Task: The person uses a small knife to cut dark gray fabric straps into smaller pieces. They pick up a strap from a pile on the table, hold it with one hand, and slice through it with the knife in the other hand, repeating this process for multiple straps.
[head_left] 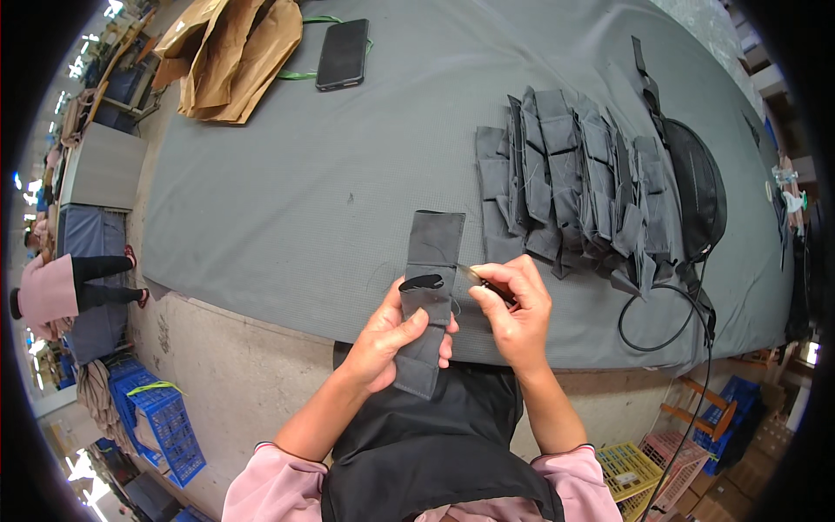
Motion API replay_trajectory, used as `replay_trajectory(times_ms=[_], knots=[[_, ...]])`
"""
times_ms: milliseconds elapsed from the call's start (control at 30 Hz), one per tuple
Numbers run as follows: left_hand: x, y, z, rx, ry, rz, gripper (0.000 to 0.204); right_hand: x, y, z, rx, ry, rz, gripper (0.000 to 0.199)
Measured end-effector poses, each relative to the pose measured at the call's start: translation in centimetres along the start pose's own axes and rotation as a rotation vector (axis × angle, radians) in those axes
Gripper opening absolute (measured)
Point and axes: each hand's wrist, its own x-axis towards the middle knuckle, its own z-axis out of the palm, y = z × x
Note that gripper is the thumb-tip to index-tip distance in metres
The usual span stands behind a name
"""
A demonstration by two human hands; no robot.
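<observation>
At the near edge of the grey-covered counter (287,217), the person's left hand (387,344) has its grip closed on a grey fabric strip (427,302), thumb pressed on the front and fingertips showing round the far edge. The strip is held lengthwise, its upper end over the counter and its lower end over the black apron (417,452). The right hand (519,317) pinches a small dark tool (489,285), thumb against fingers, its blurred tip just beside the strip's right edge; I can't tell whether they touch. Grey fabric pieces (565,174) lie heaped to the right, beside a black bag (700,187); a phone (343,55) lies near a brown paper bag (230,65).
</observation>
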Motion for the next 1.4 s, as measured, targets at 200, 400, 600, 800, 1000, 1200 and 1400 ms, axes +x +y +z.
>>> replay_trajectory(times_ms=[200, 400, 600, 800, 1000, 1200, 1400], knots=[[-0.1, 0.1, 0.4, 0.19, 0.046, -0.052, 0.049, 1.1, -0.9, 0.4, -0.336, 0.015, -0.281, 0.022], [-0.4, 0.3, 0.9, 0.252, 0.044, -0.042, 0.053, 0.8, -0.7, 0.5, -0.523, -0.053, -0.453, 0.033], [-0.3, 0.3, 0.9, 0.284, 0.054, -0.039, 0.055, 0.5, -1.1, 0.4, -0.553, -0.072, -0.463, 0.034], [-0.3, 0.1, 0.6, 0.334, 0.017, -0.042, 0.056, 0.4, -0.9, 0.5, -0.518, -0.099, -0.46, 0.032], [-0.4, -0.1, 0.8, 0.352, 0.033, -0.019, 0.058, 0.0, -0.9, 1.1, -0.544, -0.023, -0.446, 0.031], [-0.4, -0.3, 0.8, 0.399, 0.045, 0.014, 0.058, -0.4, -0.5, 1.4, -0.615, 0.005, -0.506, 0.03], [-0.4, -0.6, 0.6, 0.45, 0.053, 0.035, 0.058, -0.7, -0.7, 1.8, -0.452, 0.041, -0.407, 0.027]])
